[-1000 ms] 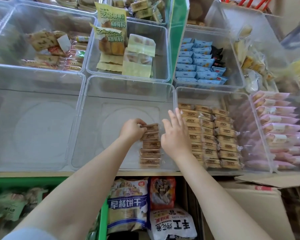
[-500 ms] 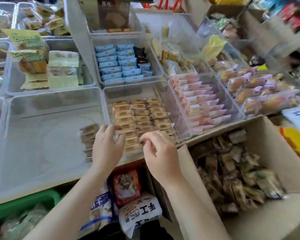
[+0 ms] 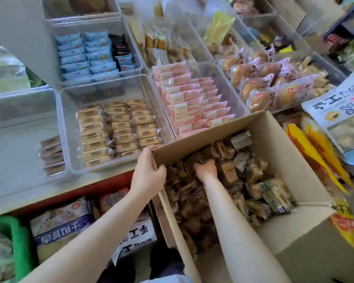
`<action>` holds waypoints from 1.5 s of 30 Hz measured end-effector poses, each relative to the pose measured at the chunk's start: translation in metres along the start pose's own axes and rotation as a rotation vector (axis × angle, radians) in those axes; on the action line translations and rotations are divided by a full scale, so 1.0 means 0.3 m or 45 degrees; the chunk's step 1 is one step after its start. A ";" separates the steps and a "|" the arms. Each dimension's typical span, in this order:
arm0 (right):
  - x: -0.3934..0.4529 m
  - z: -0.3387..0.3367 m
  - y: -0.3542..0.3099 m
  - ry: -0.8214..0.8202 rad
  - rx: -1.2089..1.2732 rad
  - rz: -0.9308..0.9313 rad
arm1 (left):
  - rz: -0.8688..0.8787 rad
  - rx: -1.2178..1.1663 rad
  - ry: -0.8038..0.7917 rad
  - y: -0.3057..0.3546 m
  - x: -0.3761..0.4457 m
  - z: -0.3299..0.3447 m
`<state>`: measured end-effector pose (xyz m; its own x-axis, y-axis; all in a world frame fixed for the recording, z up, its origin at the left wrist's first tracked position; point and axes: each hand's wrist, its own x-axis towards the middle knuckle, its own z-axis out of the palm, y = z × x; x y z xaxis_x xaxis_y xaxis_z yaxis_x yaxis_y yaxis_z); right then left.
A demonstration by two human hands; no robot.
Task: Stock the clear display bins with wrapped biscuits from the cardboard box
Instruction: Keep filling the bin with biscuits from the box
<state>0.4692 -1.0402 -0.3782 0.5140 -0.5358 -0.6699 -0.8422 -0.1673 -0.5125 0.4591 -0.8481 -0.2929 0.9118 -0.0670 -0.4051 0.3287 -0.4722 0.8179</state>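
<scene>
In the near-empty bin [image 3: 18, 139] lies a short row of biscuits [image 3: 51, 155]. The left hand [image 3: 147, 174] grips the cardboard box [image 3: 294, 248] rim. The right hand [image 3: 205, 168] digs into its wrapped biscuits [image 3: 253, 180], fingers hidden, so its grasp cannot be told. The packs look light, slippery and brittle; better pinch each by its flat sides.

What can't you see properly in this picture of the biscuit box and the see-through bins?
- Head view: the right hand's fingers are buried among the wrapped biscuits, so its grip is hidden.
- The cardboard box's bottom is covered by biscuits, and its near end is cut off by the picture's lower edge.
- The small print on the tan packs is too small to read.
- The left hand's fingertips curl behind the box's edge.
</scene>
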 end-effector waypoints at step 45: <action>-0.638 0.117 -0.297 -0.567 0.185 -0.698 | -0.098 -0.643 0.084 -0.047 -0.109 -0.455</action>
<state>0.4517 -0.8937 -0.2232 0.8999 -0.0125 -0.4359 -0.4303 -0.1872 -0.8831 0.4582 -0.7193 -0.2355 0.8885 0.0144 -0.4586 0.4585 0.0107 0.8886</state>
